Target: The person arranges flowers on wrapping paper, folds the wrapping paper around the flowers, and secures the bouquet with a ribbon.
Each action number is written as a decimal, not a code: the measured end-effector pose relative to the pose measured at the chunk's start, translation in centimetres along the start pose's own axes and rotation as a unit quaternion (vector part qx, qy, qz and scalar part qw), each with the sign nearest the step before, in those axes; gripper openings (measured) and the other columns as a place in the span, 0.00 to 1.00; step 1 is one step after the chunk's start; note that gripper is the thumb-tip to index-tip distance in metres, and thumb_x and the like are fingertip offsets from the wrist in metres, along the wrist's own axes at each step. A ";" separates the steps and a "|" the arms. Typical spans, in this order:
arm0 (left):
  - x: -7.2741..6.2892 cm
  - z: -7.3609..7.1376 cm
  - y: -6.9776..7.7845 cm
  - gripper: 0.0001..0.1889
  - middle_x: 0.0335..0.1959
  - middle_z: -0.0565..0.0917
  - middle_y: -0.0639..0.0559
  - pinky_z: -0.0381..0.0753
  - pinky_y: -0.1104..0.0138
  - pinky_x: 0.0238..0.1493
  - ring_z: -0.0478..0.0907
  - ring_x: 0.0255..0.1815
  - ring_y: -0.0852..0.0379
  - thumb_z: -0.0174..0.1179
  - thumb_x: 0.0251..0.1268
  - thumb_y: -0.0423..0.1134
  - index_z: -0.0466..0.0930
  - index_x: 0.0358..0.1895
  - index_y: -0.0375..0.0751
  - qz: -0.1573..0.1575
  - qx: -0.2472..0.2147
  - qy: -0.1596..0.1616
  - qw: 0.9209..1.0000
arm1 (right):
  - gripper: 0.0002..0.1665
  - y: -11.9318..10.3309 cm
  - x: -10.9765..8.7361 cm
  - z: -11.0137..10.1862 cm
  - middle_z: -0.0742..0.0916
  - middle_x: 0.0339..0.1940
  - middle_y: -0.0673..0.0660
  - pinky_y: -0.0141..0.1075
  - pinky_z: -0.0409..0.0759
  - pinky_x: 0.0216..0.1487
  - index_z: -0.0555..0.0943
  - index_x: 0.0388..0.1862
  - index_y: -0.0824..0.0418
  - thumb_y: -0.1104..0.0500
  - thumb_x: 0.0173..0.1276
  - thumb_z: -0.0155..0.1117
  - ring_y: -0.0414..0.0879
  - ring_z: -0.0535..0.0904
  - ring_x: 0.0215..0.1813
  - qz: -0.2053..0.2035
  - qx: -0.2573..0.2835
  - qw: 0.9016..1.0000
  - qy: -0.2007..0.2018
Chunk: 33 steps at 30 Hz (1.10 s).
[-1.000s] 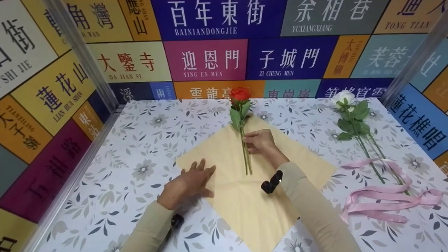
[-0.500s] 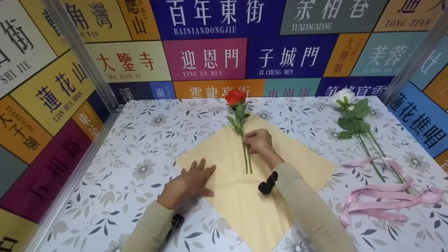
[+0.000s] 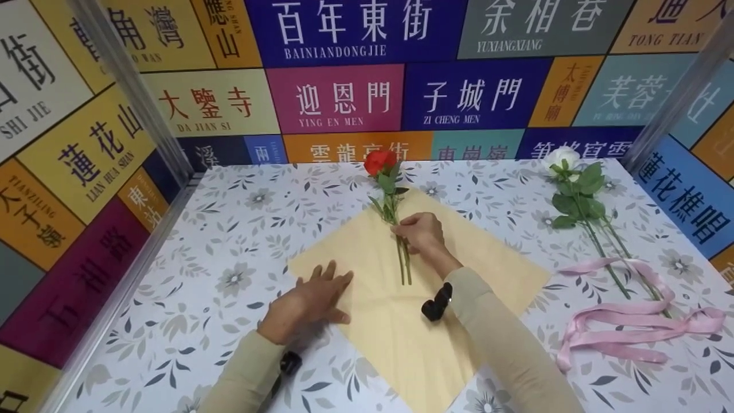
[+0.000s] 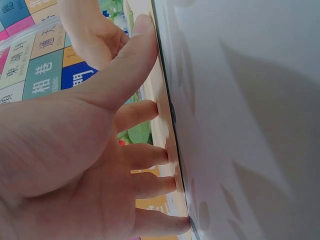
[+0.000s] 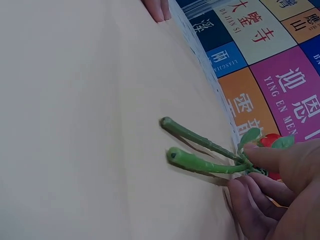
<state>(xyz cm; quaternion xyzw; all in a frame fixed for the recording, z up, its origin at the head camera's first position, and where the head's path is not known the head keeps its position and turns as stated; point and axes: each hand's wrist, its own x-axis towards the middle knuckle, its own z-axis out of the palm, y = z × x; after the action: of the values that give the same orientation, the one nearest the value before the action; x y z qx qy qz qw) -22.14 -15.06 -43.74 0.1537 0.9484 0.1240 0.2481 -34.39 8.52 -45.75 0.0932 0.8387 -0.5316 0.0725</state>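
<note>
A sheet of pale yellow wrapping paper (image 3: 390,327) lies cornerwise on the table. My right hand (image 3: 421,234) pinches the green stems of a red rose (image 3: 380,163) over the paper's upper part. Two cut stem ends (image 5: 192,161) show in the right wrist view; whether a second bloom hides behind the red one I cannot tell. On the paper's left edge rests my left hand (image 3: 309,298), fingers spread and straight. Its fingertips touch the paper in the left wrist view, where the palm (image 4: 60,150) fills much of the frame.
To the right lies a white rose (image 3: 563,163) with green leaves and two stems. A pink ribbon (image 3: 625,324) is loosely looped across the stem ends. Walls with coloured sign panels (image 3: 335,97) border the floral tablecloth (image 3: 229,241) at the back and sides.
The red rose's head has tilted left and slightly down as my right hand turns the stems, and its leaves have shifted. My left hand stays where it was.
</note>
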 end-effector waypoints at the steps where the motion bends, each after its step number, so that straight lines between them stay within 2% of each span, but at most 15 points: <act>1: 0.0 0.0 0.0 0.50 0.82 0.40 0.33 0.47 0.32 0.75 0.40 0.82 0.30 0.65 0.62 0.57 0.48 0.82 0.49 0.000 0.000 -0.001 1.000 | 0.17 0.0 -0.1 0.0 0.90 0.41 0.58 0.32 0.82 0.26 0.85 0.47 0.60 0.53 0.63 0.74 0.43 0.85 0.33 0.002 0.001 1.000 0.001; 4: 0.1 0.0 0.0 0.50 0.82 0.40 0.32 0.47 0.32 0.75 0.40 0.82 0.29 0.65 0.62 0.58 0.48 0.82 0.49 0.001 0.002 0.000 1.000 | 0.17 0.0 -0.1 0.1 0.90 0.42 0.57 0.32 0.81 0.26 0.85 0.47 0.59 0.52 0.62 0.74 0.43 0.84 0.33 0.005 -0.002 1.000 0.006; 12: -0.5 0.0 0.1 0.47 0.82 0.43 0.32 0.48 0.31 0.75 0.42 0.81 0.29 0.65 0.63 0.56 0.51 0.81 0.46 0.012 -0.012 0.015 1.000 | 0.13 -0.1 0.0 0.3 0.91 0.38 0.56 0.32 0.79 0.21 0.86 0.42 0.58 0.53 0.63 0.74 0.41 0.82 0.24 0.011 -0.033 0.999 0.018; 19: -0.8 0.1 0.2 0.46 0.82 0.44 0.33 0.48 0.31 0.75 0.43 0.81 0.30 0.65 0.64 0.55 0.51 0.81 0.46 0.012 -0.014 0.019 1.000 | 0.17 -0.2 0.0 0.5 0.90 0.38 0.54 0.33 0.79 0.23 0.85 0.42 0.56 0.47 0.61 0.76 0.42 0.82 0.26 0.015 -0.043 0.998 0.031; 25: -0.4 0.2 0.1 0.46 0.82 0.43 0.33 0.47 0.32 0.75 0.42 0.82 0.30 0.64 0.64 0.55 0.50 0.81 0.48 0.011 -0.012 0.017 1.000 | 0.19 -0.1 -0.1 0.6 0.89 0.43 0.54 0.33 0.79 0.24 0.85 0.45 0.56 0.46 0.61 0.75 0.41 0.81 0.25 0.014 -0.069 0.997 0.033; 28: -0.4 0.3 0.1 0.47 0.82 0.43 0.33 0.47 0.31 0.75 0.42 0.82 0.30 0.64 0.64 0.55 0.50 0.81 0.48 0.011 -0.012 0.016 1.000 | 0.20 -0.2 -0.2 0.5 0.89 0.42 0.54 0.33 0.78 0.23 0.84 0.46 0.56 0.46 0.61 0.75 0.41 0.80 0.24 0.017 -0.069 0.997 0.042; 33: -0.6 0.2 0.1 0.46 0.81 0.44 0.32 0.49 0.31 0.75 0.43 0.81 0.30 0.64 0.64 0.55 0.51 0.81 0.47 0.015 -0.007 0.022 1.000 | 0.20 -0.3 -0.5 -0.4 0.89 0.43 0.55 0.35 0.78 0.27 0.85 0.48 0.54 0.45 0.62 0.73 0.44 0.82 0.29 -0.004 -0.072 0.995 0.063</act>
<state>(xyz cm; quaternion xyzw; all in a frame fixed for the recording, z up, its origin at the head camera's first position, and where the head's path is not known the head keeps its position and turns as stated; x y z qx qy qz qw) -21.51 -15.16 -43.64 0.1633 0.9503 0.1378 0.2264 -33.96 8.71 -45.21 0.1174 0.8783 -0.4629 0.0241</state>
